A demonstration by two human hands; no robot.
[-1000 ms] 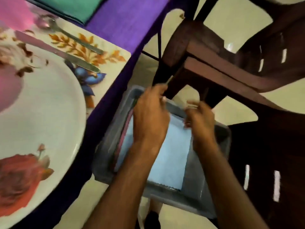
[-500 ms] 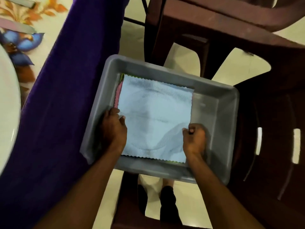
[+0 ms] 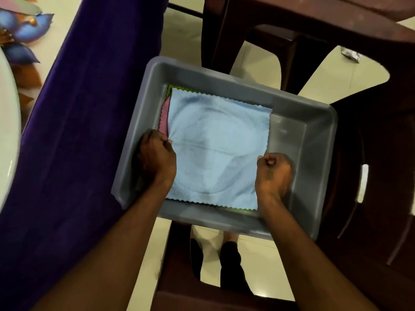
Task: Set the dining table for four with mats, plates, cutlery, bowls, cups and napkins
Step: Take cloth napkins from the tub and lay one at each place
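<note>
a grey plastic tub [image 3: 303,140] is sitting low beside the table, and everything here is told from this tub. inside it, a light blue napkin [image 3: 217,151] is lying flat on top of a small pile, filling the left and middle part of the tub floor, while the right part of the floor is showing bare. a pink napkin [image 3: 164,118] is peeking out at the blue one's left edge, and a green napkin [image 3: 177,88] is showing at its far edge and again along its near edge.

the left hand [image 3: 157,157] is reaching into the tub's left side, its fingers curled and pinching the left edge of the blue napkin, so the cloth is puckering there. the right hand [image 3: 272,171] is in the tub at the blue napkin's right edge, fingers curled into a fist with the thumb pressing on the cloth edge.

left of the tub, a purple tablecloth [image 3: 85,131] is hanging down. further left, a floral mat [image 3: 24,37] and the rim of a white plate [image 3: 9,122] are lying on the table. behind and right of the tub, dark brown plastic chairs [image 3: 314,25] are crowding close. under the tub's near edge, the person's feet are standing on a pale tiled floor [image 3: 265,272].
</note>
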